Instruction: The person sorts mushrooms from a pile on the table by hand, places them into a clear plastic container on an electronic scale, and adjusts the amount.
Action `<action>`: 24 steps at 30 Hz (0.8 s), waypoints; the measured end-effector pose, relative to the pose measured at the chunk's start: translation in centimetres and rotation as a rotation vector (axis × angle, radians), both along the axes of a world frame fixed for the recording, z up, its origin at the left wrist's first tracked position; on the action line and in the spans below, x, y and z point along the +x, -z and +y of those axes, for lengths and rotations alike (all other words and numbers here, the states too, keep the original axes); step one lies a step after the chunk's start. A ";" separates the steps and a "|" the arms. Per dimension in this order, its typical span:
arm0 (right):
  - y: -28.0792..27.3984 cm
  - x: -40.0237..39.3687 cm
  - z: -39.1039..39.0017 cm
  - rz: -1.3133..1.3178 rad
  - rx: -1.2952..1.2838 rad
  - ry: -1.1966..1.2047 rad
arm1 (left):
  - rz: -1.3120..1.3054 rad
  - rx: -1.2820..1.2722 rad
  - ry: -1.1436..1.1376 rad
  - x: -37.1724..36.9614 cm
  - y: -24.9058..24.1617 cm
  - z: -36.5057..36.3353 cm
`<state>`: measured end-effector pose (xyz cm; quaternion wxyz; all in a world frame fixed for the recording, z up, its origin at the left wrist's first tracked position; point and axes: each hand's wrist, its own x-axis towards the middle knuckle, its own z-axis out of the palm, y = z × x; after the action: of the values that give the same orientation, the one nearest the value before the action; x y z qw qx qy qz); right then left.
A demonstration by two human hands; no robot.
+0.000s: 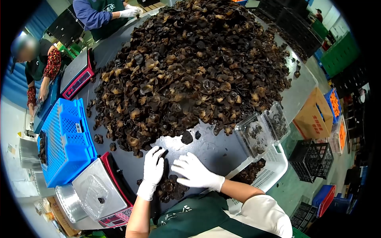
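A large heap of dark brown fungus point(198, 67) covers the middle of the grey table point(210, 152). My left hand point(153, 168), in a white glove, is at the near edge of the heap, its fingers bent, with a dark piece beside them. My right hand point(194, 171), also gloved, has its fingers spread over the table, nothing visible in it. Below and between both hands lies a small cluster of fungus point(171, 189). An open clear plastic box point(256, 137) with fungus bits stands right of my hands.
A scale point(99, 192) with a clear lid and a blue crate point(67, 139) stand left; a second scale point(76, 73) is farther back. A white basket point(274, 168) is at right. Two co-workers point(104, 18) point(37, 59) are across and left. A cardboard box point(313, 115) stands right.
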<state>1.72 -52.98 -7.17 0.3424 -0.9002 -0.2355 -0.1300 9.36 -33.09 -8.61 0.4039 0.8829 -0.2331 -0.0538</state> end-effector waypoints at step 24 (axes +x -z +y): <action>0.9 3.2 -7.7 0.168 -0.002 0.528 | -0.216 0.177 0.338 3.1 -1.6 -8.1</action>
<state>4.95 -60.66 -8.05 0.3141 -0.9384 0.0362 -0.1395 12.45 -41.18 -7.06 0.2827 0.8639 -0.4142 -0.0462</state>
